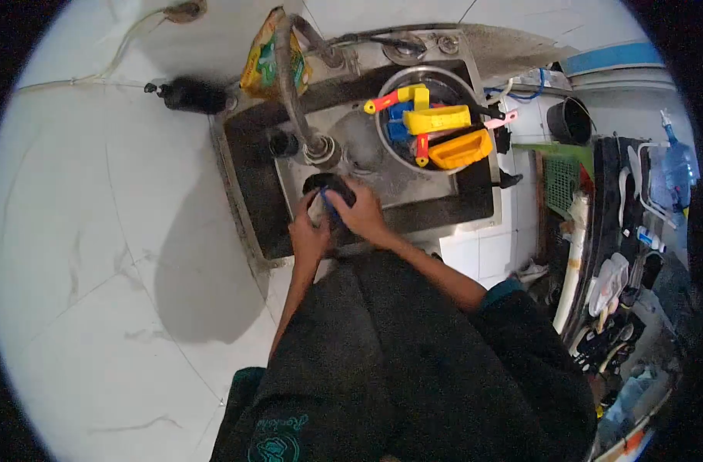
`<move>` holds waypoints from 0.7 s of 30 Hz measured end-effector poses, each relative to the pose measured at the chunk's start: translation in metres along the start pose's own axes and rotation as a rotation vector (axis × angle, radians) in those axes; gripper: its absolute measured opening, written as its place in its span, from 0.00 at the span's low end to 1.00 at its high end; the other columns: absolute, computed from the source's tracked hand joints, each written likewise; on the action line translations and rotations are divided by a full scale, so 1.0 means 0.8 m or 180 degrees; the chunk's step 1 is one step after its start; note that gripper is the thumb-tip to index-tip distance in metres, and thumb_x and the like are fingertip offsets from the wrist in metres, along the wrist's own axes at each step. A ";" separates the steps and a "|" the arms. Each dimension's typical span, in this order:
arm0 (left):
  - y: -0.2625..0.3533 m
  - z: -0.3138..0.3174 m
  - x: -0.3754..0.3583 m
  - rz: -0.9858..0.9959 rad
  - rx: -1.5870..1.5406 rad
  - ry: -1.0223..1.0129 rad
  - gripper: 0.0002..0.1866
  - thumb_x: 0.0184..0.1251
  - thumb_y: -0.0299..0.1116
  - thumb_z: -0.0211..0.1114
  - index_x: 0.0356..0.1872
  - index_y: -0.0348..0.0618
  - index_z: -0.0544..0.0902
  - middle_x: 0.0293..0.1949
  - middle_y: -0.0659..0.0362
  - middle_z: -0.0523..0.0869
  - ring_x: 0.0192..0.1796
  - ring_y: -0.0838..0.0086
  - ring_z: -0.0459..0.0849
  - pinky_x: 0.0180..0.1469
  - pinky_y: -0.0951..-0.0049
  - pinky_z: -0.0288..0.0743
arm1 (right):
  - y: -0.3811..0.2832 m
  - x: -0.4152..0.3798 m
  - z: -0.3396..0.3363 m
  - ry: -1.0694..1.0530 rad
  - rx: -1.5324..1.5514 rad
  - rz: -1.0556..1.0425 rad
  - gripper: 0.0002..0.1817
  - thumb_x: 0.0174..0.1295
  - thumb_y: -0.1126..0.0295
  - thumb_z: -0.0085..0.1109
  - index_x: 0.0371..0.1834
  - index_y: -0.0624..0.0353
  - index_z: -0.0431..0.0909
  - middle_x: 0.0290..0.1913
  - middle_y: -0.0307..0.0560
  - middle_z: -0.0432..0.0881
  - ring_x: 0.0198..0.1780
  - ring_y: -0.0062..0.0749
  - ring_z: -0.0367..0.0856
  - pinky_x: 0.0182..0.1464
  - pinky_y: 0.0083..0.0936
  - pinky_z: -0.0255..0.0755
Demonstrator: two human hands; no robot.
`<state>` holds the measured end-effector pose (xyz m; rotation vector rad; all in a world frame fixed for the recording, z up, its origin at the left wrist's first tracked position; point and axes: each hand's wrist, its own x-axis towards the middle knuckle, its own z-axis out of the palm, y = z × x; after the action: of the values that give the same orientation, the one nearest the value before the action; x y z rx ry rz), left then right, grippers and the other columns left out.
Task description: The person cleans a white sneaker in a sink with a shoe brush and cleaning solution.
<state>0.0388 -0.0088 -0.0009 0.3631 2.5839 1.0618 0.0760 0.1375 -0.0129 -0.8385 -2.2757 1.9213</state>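
Both my hands are over the near edge of a metal sink [421, 199], closed around a dark round object [328, 182] whose kind I cannot make out. My left hand [310, 231] grips its lower left side, by a pale strip [316, 208]. From the right, my right hand [361, 212] wraps over it, and a bit of blue shows by the fingertips. Just beyond the hands stands the faucet [294, 100], its spout end [321, 149] pointing down into the basin. What lies under my fingers is hidden.
A metal bowl [382, 138] in the sink holds several yellow, orange and blue scoop-like tools [438, 119]. A colourful packet [259, 69] stands behind the faucet, and a dark bottle [190, 94] is at left. At right are a black bucket [569, 121] and a cluttered rack [609, 285].
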 end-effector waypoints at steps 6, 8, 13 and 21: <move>0.028 0.006 0.005 0.0009 0.0065 -0.0358 0.31 0.57 0.26 0.66 0.65 0.48 0.73 0.53 0.38 0.82 0.45 0.47 0.87 0.48 0.56 0.79 | -0.020 -0.017 -0.023 0.0025 -0.0299 -0.0630 0.27 0.61 0.55 0.64 0.53 0.69 0.79 0.41 0.65 0.85 0.44 0.55 0.86 0.46 0.39 0.78; 0.035 0.013 0.013 -0.0001 0.0231 -0.0341 0.32 0.56 0.26 0.66 0.66 0.50 0.72 0.56 0.37 0.80 0.44 0.47 0.87 0.48 0.57 0.79 | -0.025 -0.002 -0.035 -0.0043 -0.0294 -0.0377 0.28 0.60 0.55 0.64 0.54 0.69 0.79 0.41 0.65 0.85 0.44 0.57 0.85 0.47 0.41 0.77; 0.031 0.019 0.006 0.0075 0.0388 -0.0545 0.36 0.54 0.24 0.66 0.68 0.51 0.69 0.62 0.36 0.75 0.44 0.47 0.86 0.48 0.56 0.80 | -0.023 -0.001 -0.053 -0.0049 -0.0685 -0.0523 0.28 0.60 0.55 0.65 0.54 0.69 0.79 0.40 0.67 0.84 0.44 0.59 0.85 0.47 0.42 0.77; 0.036 0.039 0.006 0.0016 0.0552 -0.0536 0.36 0.54 0.26 0.67 0.69 0.49 0.68 0.62 0.35 0.74 0.46 0.45 0.85 0.49 0.55 0.80 | -0.020 0.009 -0.067 -0.0080 -0.0912 -0.0205 0.28 0.60 0.53 0.64 0.53 0.70 0.79 0.41 0.68 0.84 0.45 0.60 0.84 0.49 0.44 0.75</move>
<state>0.0494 0.0324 -0.0019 0.4793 2.5299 0.7743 0.0840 0.1870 0.0120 -0.7561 -2.5989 1.6126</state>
